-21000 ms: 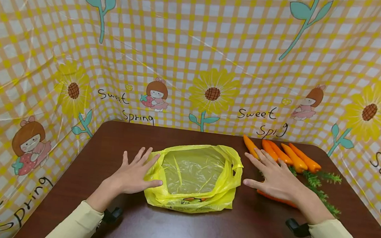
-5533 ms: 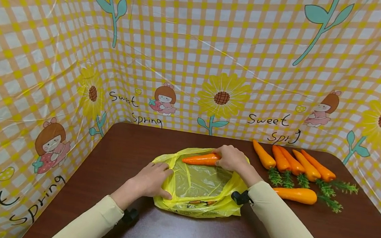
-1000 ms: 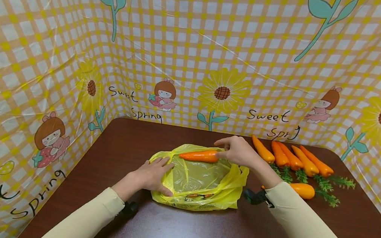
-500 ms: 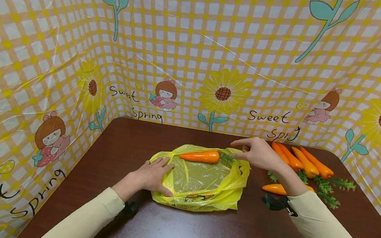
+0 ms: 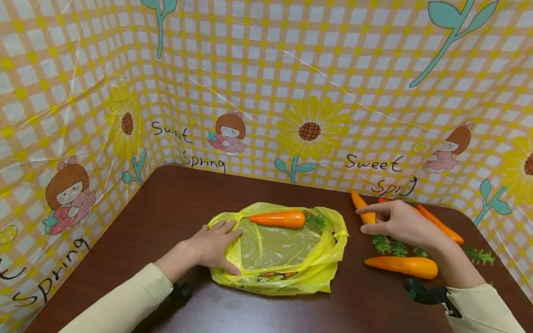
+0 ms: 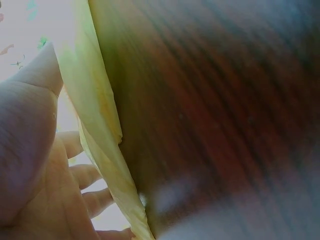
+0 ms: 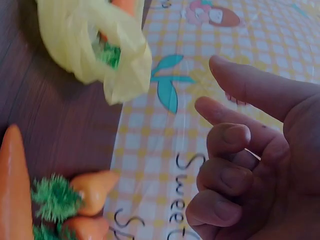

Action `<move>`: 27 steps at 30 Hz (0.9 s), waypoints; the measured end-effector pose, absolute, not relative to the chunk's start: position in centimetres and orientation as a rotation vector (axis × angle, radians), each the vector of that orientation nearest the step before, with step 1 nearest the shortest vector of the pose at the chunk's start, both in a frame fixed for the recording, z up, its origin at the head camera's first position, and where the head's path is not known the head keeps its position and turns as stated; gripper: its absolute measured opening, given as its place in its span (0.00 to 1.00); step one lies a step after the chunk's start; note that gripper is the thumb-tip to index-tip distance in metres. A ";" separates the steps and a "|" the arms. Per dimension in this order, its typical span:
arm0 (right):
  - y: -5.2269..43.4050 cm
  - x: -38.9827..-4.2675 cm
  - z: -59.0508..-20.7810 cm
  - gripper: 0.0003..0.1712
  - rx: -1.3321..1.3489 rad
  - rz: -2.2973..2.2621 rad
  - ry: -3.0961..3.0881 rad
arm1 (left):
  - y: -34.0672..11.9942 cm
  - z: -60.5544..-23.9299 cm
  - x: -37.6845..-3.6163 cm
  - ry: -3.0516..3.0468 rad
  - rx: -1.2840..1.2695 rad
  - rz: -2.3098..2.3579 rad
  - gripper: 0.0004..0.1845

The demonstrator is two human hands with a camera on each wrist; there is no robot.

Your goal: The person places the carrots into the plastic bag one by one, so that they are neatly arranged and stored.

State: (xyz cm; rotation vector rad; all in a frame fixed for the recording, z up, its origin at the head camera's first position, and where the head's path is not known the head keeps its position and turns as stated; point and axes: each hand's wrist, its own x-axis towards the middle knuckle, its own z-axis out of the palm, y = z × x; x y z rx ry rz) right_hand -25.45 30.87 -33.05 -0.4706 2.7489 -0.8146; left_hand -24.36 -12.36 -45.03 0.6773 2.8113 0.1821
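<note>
A yellow plastic bag (image 5: 284,285) lies mouth-up at the middle of the table. Inside it, along the far side, an orange carrot (image 5: 278,219) with green leaves points its tip to the left. My left hand (image 5: 212,244) rests on the bag's left rim with fingers spread; in the left wrist view the bag's edge (image 6: 95,95) crosses the fingertips. To the right of the bag my right hand (image 5: 397,220) hovers over a row of carrots, nearest the leftmost carrot (image 5: 357,200). Its thumb and index finger stand apart, the other fingers are loosely bent, and it holds nothing.
Several carrots with green tops lie at the back right, partly behind my right hand, among them a far-right carrot (image 5: 439,224). A single carrot (image 5: 402,265) lies crosswise in front of them. A checked cloth (image 5: 255,81) surrounds the dark table (image 5: 243,323).
My right hand has let go of the carrot in the bag and moved right, over the other carrots. That carrot came into the bag since the oldest frame. The left hand stays on the rim.
</note>
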 end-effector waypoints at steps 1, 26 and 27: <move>31.3 -25.3 -33.1 0.33 -0.457 -0.830 2.728 | -12.4 -45.0 -24.3 2.813 0.679 0.188 0.58; 41.1 -25.0 -36.3 0.34 -0.572 -0.802 2.660 | -12.5 -45.0 -24.4 2.813 0.687 0.211 0.58; 41.3 -25.1 -36.5 0.34 -0.565 -0.804 2.660 | -12.5 -45.0 -24.4 2.812 0.685 0.213 0.58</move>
